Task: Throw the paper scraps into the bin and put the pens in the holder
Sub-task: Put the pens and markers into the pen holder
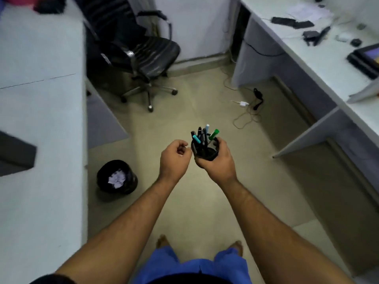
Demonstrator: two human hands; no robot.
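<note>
My right hand (217, 160) grips a black mesh pen holder (205, 149) from below, held in the air above the floor. Several pens (205, 134) stand in it, among them a green marker and two teal-capped ones. My left hand (174, 158) hovers just left of the holder with its fingers curled loosely and nothing in them. A black bin (117, 177) stands on the floor at the lower left, beside the left desk, with white paper scraps (116, 178) inside.
A white desk (41, 99) runs along the left, another desk (320, 58) with dark gadgets and papers along the right. A black office chair (141, 54) stands ahead. Cables and a white adapter (244, 103) lie on the floor.
</note>
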